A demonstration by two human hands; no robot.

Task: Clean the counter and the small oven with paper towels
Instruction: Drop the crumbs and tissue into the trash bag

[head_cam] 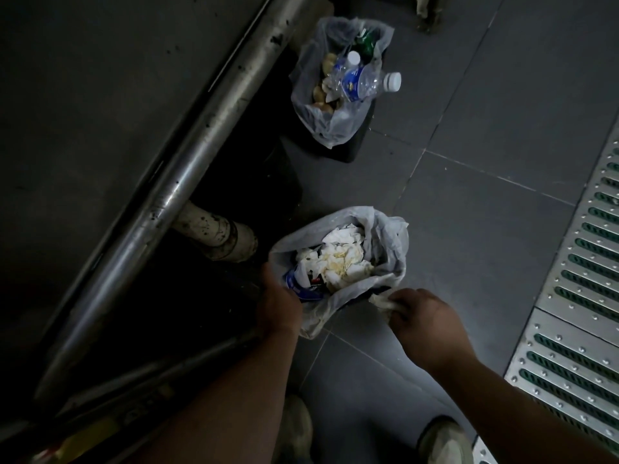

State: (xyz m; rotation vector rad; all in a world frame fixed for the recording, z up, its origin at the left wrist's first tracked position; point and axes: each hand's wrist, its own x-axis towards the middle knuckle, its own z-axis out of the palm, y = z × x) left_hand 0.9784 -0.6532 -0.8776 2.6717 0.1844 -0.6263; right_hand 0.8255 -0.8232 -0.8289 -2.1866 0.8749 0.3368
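our right hand (423, 316) pinches a soiled paper towel (380, 301) at the near bin (395, 242) | left hand (279, 301) grips its liner rim | step: discarding, we judge | next: release over the bin

left hand (279, 301): reaches far and down, back of hand up, fingers curled over a bin's near-left rim; forearm bare, running up from the near edge | right hand (423, 318): near the bin's near-right edge, fingers curled, pinching a crumpled paper towel (380, 300); forearm bare, entering from near right
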